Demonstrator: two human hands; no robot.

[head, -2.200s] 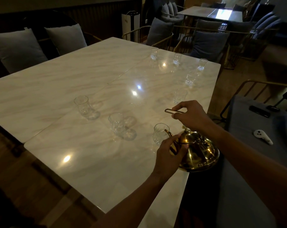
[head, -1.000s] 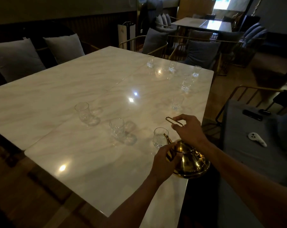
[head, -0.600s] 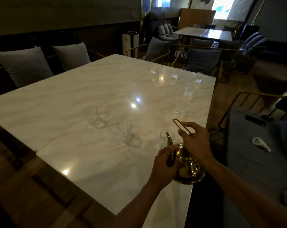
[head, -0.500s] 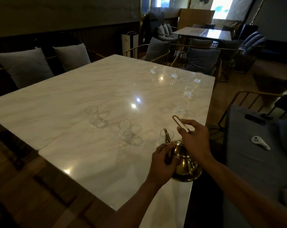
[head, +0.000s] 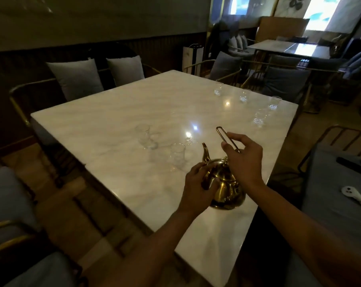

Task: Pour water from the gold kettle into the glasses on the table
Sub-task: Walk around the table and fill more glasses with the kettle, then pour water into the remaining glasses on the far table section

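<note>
Two grey cushions (head: 94, 76) are leaning against the dark bench back beyond the far-left edge of the marble surface (head: 117, 121). A white controller (head: 354, 195) is lying on the grey seat (head: 331, 193) at right, with a dark remote (head: 350, 168) resting farther back on it.

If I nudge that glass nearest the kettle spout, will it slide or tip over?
The glass looks tall and narrow, so a push near the rim would probably tip it. The table is glossy, so a low nudge likely slides it. It looks thin and clear, probably light and fragile.
</note>
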